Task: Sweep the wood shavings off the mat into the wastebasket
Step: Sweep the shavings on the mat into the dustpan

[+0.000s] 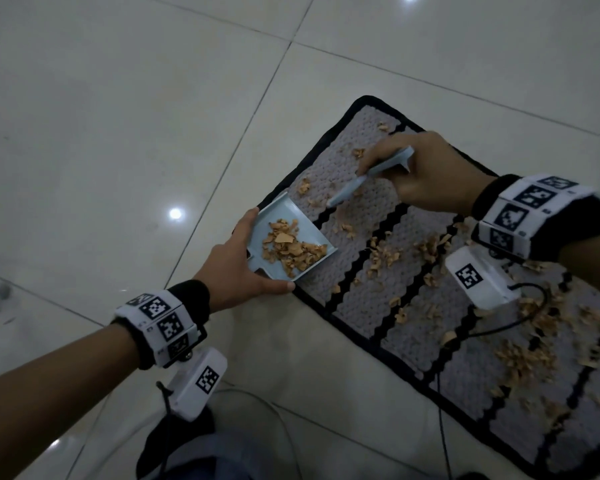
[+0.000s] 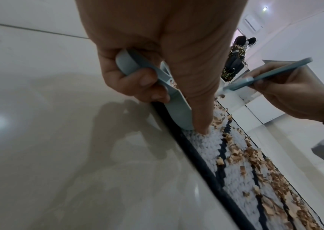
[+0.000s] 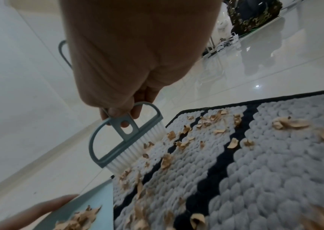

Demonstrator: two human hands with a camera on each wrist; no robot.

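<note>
A grey mat (image 1: 371, 299) with black zigzag stripes and a black border lies on the floor, strewn with tan wood shavings (image 1: 520, 355). My left hand (image 1: 239, 261) grips a light blue dustpan (image 1: 291, 214) by its back edge at the mat's left border; a heap of shavings (image 1: 291, 249) lies in it. My right hand (image 1: 426, 174) pinches the handle of a small blue brush (image 1: 378, 171). The brush's white bristles (image 3: 135, 149) touch the mat just beyond the pan's mouth (image 3: 98, 200). No wastebasket shows in the head view.
Glossy white floor tiles (image 1: 118, 133) surround the mat. A black cable (image 1: 520, 320) from the right wrist camera loops over the mat. A pale cloth surface (image 1: 309, 358) lies under the mat's near edge. People (image 2: 236, 59) and white furniture (image 2: 259, 109) stand far off.
</note>
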